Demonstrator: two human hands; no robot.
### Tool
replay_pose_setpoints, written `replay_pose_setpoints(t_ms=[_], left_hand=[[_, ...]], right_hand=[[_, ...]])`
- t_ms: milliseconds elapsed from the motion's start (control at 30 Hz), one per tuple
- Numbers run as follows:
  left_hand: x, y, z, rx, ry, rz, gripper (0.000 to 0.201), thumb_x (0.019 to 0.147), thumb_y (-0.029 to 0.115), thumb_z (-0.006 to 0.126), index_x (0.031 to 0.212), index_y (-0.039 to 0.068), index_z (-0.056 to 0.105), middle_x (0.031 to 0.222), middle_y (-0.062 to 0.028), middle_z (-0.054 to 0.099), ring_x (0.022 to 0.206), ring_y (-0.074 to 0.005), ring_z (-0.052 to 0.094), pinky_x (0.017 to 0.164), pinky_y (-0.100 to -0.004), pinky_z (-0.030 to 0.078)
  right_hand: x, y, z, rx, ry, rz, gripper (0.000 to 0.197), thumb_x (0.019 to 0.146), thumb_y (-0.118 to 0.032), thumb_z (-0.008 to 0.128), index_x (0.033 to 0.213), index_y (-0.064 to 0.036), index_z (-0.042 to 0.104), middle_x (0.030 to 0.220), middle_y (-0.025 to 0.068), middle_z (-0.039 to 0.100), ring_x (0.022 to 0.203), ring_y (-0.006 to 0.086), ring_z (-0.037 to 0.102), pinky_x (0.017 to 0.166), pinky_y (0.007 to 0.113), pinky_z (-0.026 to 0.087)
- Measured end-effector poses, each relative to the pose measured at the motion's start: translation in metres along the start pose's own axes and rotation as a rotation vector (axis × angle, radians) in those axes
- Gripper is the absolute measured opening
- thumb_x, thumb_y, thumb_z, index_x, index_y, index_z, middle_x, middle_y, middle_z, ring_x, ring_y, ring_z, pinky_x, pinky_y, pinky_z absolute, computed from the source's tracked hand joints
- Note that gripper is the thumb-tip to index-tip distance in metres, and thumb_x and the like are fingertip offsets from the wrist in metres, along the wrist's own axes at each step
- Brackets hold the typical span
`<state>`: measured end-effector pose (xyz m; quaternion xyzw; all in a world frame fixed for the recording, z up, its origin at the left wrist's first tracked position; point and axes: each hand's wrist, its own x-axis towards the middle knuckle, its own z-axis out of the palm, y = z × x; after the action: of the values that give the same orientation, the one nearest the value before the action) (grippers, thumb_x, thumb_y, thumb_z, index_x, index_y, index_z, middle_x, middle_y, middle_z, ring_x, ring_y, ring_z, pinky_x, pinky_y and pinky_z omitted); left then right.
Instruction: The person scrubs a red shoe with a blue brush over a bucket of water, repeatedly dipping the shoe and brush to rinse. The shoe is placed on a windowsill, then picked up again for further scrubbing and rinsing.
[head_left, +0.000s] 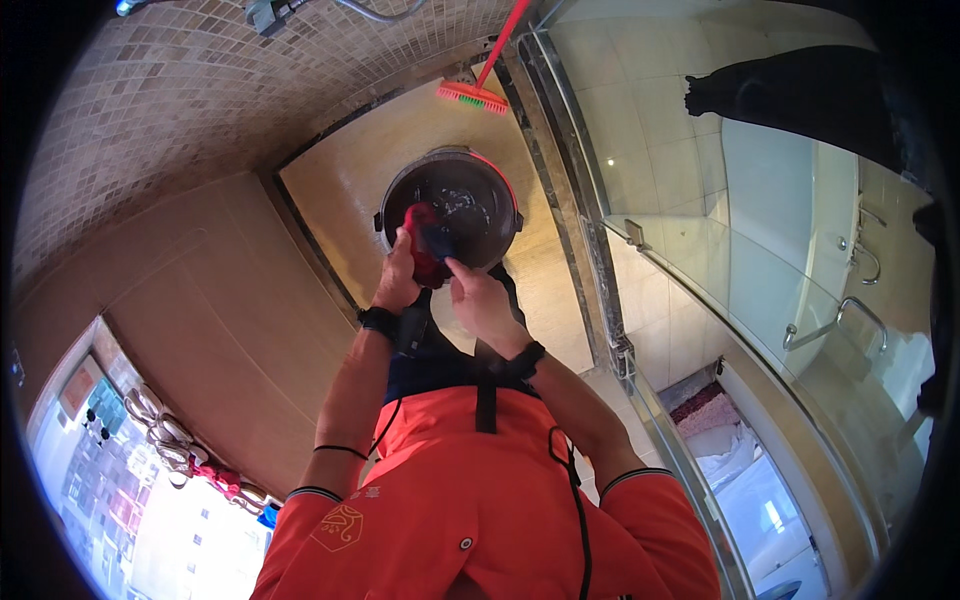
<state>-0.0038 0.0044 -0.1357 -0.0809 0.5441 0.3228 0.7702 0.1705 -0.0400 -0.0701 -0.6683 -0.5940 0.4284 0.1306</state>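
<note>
A round dark bucket (485, 170) stands on the floor in front of me, with water and some white foam or glare inside. My left hand (399, 277) is closed on a bunched red cloth (421, 222) over the bucket's near left part. Against the cloth lies a dark blue item (437, 242), perhaps fabric too; its kind is not clear. My right hand (484, 308) is at the near rim, fingers curled, the fingertips at the dark item's lower end. Both wrists carry dark bands.
A red broom or floor brush (474, 97) leans at the far corner beyond the bucket. Glass panels (745, 280) with a metal handle (840, 322) run along the right. On the left is a brown wall (200, 290); slippers (165, 432) line up near a bright window.
</note>
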Motion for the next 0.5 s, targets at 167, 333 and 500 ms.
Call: replay_pose_setpoints(t_ms=[167, 333, 500], left_hand=[[0.01, -0.017, 0.006, -0.048, 0.057, 0.118, 0.057, 0.107, 0.056, 0.048, 0.134, 0.007, 0.057, 0.116, -0.0116, 0.067, 0.102, -0.0279, 0.068, 0.092, -0.0469, 0.058], [0.005, -0.004, 0.005, -0.163, 0.025, -0.031, 0.058, 0.108, 0.056, 0.042, 0.137, 0.007, 0.053, 0.116, -0.0167, 0.067, 0.101, -0.0342, 0.068, 0.092, -0.0513, 0.057], [0.0, -0.019, 0.011, -0.199, 0.05, -0.122, 0.067, 0.106, 0.062, 0.04, 0.139, 0.005, 0.053, 0.121, -0.0202, 0.067, 0.108, -0.0358, 0.067, 0.099, -0.0532, 0.054]], right_hand=[[0.034, -0.018, 0.005, -0.182, 0.031, -0.026, 0.033, 0.095, -0.018, 0.06, 0.126, -0.0083, 0.068, 0.081, 0.0244, 0.068, 0.072, 0.0439, 0.07, 0.066, 0.052, 0.058], [0.006, -0.035, -0.011, -0.077, -0.08, -0.1, 0.035, 0.094, -0.02, 0.061, 0.127, -0.0089, 0.068, 0.077, 0.0235, 0.069, 0.073, 0.0436, 0.071, 0.066, 0.053, 0.058], [0.026, -0.03, -0.011, -0.184, 0.026, -0.107, 0.035, 0.094, -0.02, 0.061, 0.126, -0.0057, 0.067, 0.076, 0.0233, 0.069, 0.071, 0.0432, 0.07, 0.062, 0.052, 0.058]])
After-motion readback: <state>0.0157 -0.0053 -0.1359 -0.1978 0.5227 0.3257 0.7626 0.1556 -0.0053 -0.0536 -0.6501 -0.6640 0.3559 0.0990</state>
